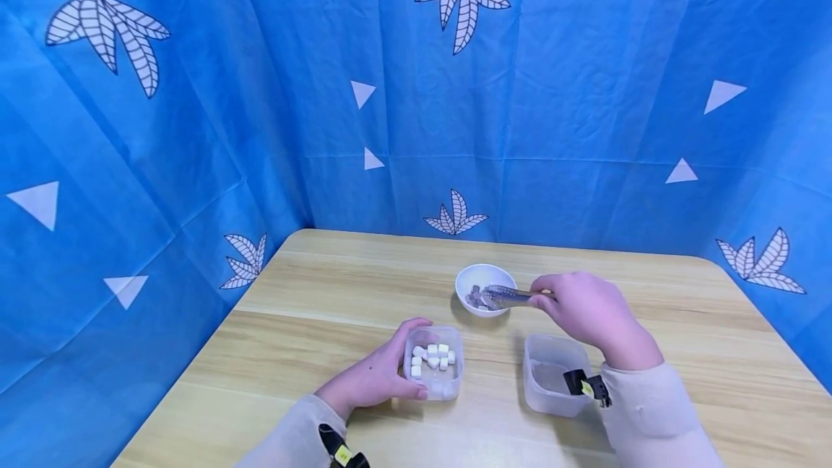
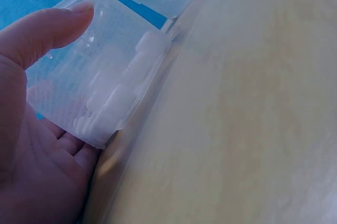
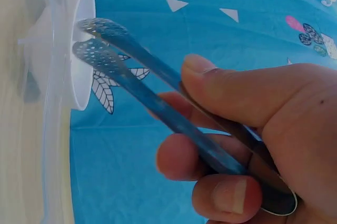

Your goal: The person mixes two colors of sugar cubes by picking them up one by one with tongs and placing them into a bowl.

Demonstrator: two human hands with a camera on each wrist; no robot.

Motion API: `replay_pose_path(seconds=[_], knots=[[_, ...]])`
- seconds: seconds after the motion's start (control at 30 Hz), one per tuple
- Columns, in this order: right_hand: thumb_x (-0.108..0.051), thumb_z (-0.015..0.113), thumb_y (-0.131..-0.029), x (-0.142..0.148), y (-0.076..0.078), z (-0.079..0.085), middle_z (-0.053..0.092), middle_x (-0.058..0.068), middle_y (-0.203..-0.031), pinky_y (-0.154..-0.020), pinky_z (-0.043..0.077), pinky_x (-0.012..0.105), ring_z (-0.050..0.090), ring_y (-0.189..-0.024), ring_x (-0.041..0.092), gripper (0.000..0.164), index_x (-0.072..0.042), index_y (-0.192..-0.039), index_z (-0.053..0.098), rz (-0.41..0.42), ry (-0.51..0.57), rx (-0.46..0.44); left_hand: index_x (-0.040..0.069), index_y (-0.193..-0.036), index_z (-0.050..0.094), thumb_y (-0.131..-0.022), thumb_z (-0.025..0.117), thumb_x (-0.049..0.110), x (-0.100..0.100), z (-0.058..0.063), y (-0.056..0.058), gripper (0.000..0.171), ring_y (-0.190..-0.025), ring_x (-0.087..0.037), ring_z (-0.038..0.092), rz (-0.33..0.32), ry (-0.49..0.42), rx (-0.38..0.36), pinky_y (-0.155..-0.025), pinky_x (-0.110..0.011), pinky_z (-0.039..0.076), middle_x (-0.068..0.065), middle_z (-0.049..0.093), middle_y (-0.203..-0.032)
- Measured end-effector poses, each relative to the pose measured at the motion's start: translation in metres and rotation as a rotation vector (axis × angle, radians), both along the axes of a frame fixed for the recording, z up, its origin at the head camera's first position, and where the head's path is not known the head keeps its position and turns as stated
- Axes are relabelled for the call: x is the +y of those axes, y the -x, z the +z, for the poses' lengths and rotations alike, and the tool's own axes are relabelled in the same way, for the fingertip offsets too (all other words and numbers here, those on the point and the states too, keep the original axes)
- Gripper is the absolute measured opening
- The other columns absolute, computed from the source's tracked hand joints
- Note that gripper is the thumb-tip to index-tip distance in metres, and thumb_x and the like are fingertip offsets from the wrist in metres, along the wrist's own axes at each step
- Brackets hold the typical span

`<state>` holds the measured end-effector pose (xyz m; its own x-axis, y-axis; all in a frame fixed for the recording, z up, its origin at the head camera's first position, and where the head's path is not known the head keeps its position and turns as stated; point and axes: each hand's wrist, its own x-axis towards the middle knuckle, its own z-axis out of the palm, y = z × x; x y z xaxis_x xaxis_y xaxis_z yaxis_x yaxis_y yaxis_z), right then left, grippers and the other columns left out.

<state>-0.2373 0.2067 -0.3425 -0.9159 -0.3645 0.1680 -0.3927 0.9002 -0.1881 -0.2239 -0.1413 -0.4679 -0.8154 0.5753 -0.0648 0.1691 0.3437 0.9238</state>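
My left hand (image 1: 383,370) grips a clear plastic container (image 1: 434,388) from its left side, thumb at the near wall and fingers round the far side. Several small white cubes (image 1: 432,351) lie inside it. Metal tongs (image 3: 158,103) with perforated tips are held in my right hand (image 1: 588,309), between thumb and curled fingers. The tips reach into a white bowl (image 1: 469,276) with several greyish-brown pieces (image 1: 476,295) in it. In the right wrist view the two tips stand slightly apart at the bowl's rim.
A second clear plastic container (image 1: 542,403) stands on the wooden table (image 1: 312,287) below my right forearm, partly covered by the wrist strap. A blue patterned curtain (image 1: 403,92) hangs behind and to the left of the table.
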Motion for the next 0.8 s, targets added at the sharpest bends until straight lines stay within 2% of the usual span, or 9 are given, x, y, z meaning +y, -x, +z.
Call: replay_pose_path(seconds=[0.2, 0.3, 0.43, 0.57, 0.73, 0.8], knots=[[-0.034, 0.070, -0.096, 0.002, -0.002, 0.002, 0.072, -0.006, -0.092, -0.060, 0.050, 0.042, 0.062, -0.077, 0.015, 0.021, -0.020, -0.109, 0.077, -0.022, -0.002, -0.027, 0.031, -0.155, 0.023, -0.074, 0.087, 0.025, 0.000, 0.000, -0.001, 0.104, -0.125, -0.019, 0.052, 0.002, 0.011, 0.008, -0.109, -0.048, 0.035, -0.003, 0.042, -0.147], [-0.038, 0.069, -0.096, -0.001, -0.006, 0.008, 0.068, -0.009, -0.086, -0.057, 0.046, 0.039, 0.058, -0.071, 0.013, 0.022, -0.022, -0.110, 0.076, -0.010, 0.005, -0.017, 0.029, -0.156, 0.022, -0.074, 0.087, 0.026, 0.000, 0.000, -0.001, 0.105, -0.124, -0.019, 0.052, 0.001, 0.015, 0.013, -0.109, -0.047, 0.035, -0.003, 0.042, -0.147], [-0.041, 0.068, -0.097, -0.008, -0.016, 0.017, 0.061, -0.015, -0.079, -0.056, 0.041, 0.033, 0.049, -0.064, 0.009, 0.024, -0.024, -0.113, 0.074, 0.075, 0.048, -0.004, 0.030, -0.156, 0.022, -0.074, 0.087, 0.025, 0.000, -0.001, 0.000, 0.105, -0.123, -0.018, 0.053, -0.003, 0.010, 0.012, -0.108, -0.046, 0.037, -0.004, 0.043, -0.147], [-0.041, 0.068, -0.097, -0.019, -0.028, 0.025, 0.057, -0.019, -0.075, -0.059, 0.042, 0.029, 0.047, -0.061, 0.003, 0.025, -0.026, -0.116, 0.073, 0.190, 0.077, 0.010, 0.033, -0.155, 0.023, -0.074, 0.087, 0.025, -0.001, -0.002, 0.001, 0.103, -0.120, -0.017, 0.056, -0.008, 0.001, 0.006, -0.106, -0.043, 0.039, -0.004, 0.045, -0.145], [-0.039, 0.073, -0.093, -0.039, -0.038, 0.023, 0.057, -0.021, -0.073, -0.057, 0.043, 0.026, 0.046, -0.060, -0.001, 0.024, -0.025, -0.113, 0.074, 0.302, 0.049, 0.023, 0.034, -0.154, 0.023, -0.076, 0.086, 0.023, -0.001, -0.002, 0.001, 0.101, -0.114, -0.017, 0.061, -0.024, -0.024, 0.000, -0.101, -0.036, 0.045, -0.005, 0.046, -0.144], [-0.038, 0.076, -0.090, -0.047, -0.040, 0.019, 0.062, -0.021, -0.080, -0.056, 0.043, 0.025, 0.048, -0.061, -0.002, 0.024, -0.024, -0.110, 0.075, 0.323, 0.031, 0.036, 0.032, -0.155, 0.023, -0.076, 0.086, 0.022, -0.001, -0.002, 0.000, 0.101, -0.114, -0.017, 0.061, -0.029, -0.029, 0.003, -0.100, -0.034, 0.046, -0.005, 0.046, -0.145]])
